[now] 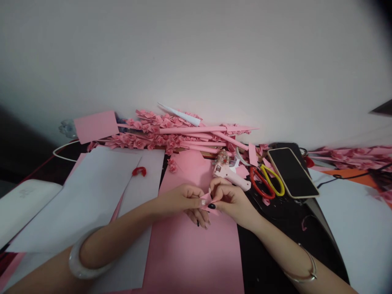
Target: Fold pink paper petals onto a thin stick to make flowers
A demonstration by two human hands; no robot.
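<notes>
A small piece of pink paper [207, 198] is pinched between my two hands, above a large pink paper sheet [196, 257]. My left hand [190, 202] grips it from the left, thumb on top and the other fingers beneath. From the right, my right hand [229, 200] pinches its edge between thumb and forefinger. Just beyond my right hand lies a pink glue gun [231, 174]. Scissors with one red and one yellow handle [272, 181] rest to its right. The paper's exact folds are partly hidden by my fingers.
Pink paper flower stems [171, 136] are heaped along the wall. White sheets [92, 183] cover the left, with a small red object [139, 171] and a white device [27, 208]. A phone [292, 171] lies at right, near more white paper [355, 216] and other flower stems [352, 157].
</notes>
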